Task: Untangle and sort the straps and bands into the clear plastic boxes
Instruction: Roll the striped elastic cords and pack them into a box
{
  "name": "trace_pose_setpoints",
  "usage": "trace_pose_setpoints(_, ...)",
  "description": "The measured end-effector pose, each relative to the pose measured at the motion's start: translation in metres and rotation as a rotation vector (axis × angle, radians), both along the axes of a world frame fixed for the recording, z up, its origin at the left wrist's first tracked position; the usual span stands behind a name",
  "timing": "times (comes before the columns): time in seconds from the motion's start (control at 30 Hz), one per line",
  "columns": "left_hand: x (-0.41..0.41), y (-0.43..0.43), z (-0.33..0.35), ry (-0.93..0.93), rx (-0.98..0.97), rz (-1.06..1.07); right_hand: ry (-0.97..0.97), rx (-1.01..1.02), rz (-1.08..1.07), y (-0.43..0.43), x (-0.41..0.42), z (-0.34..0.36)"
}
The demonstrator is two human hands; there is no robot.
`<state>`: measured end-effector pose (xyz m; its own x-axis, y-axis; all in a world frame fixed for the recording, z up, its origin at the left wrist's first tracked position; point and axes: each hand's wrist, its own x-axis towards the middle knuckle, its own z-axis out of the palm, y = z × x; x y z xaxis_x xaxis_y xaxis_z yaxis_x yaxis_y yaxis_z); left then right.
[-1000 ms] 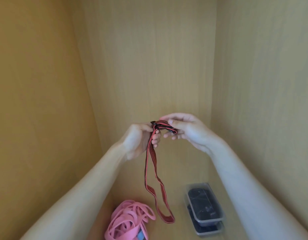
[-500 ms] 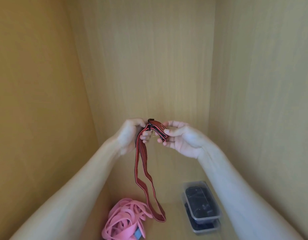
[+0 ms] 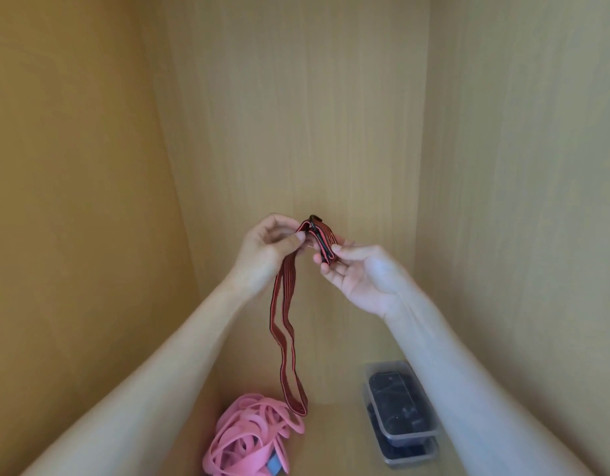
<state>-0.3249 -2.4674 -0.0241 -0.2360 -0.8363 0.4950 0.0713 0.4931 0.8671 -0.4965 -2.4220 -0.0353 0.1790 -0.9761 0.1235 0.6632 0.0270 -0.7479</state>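
Observation:
I hold a red strap with black stripes (image 3: 283,324) up in front of the cabinet's back wall. My left hand (image 3: 267,250) pinches the strap near its top, and its long loop hangs down from there. My right hand (image 3: 356,273) pinches the short folded end by the black buckle. A tangled heap of pink bands (image 3: 248,438) lies on the shelf below, just under the loop's bottom. Two stacked clear plastic boxes (image 3: 401,412) with dark contents stand at the lower right, partly behind my right forearm.
Wooden cabinet walls close in on the left (image 3: 73,201), the back (image 3: 296,115) and the right (image 3: 520,201). A small blue-grey piece (image 3: 274,463) shows among the pink bands at the bottom edge.
Both hands have shifted a little left and upward with the strap. The folded end now stands more upright between them, and the hanging loop has swung left over the pink bands.

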Motion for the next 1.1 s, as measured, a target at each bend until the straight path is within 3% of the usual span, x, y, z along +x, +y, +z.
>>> trace_pose_setpoints(0.13,-0.009,0.001,-0.002,-0.162,-0.194,0.199,-0.014,0.004,-0.029,0.000,0.003,0.000)
trace_pose_setpoints(0.33,-0.009,0.002,-0.002,-0.190,-0.091,0.297,0.048,-0.002,-0.097,-0.001,0.013,-0.005)
trace_pose_setpoints(0.47,-0.009,0.005,0.001,-0.065,0.026,0.194,0.085,0.001,-0.193,-0.002,0.018,-0.007)
trace_pose_setpoints(0.77,-0.010,0.009,0.006,0.062,0.087,0.108,0.198,0.010,-0.276,-0.005,0.023,-0.014)
trace_pose_setpoints(0.9,-0.013,0.016,0.002,0.065,0.123,-0.027,0.229,-0.011,-0.343,-0.005,0.020,-0.012)
trace_pose_setpoints(1.1,-0.022,0.020,-0.005,-0.036,0.061,-0.003,0.228,-0.055,-0.376,0.000,0.019,-0.004)
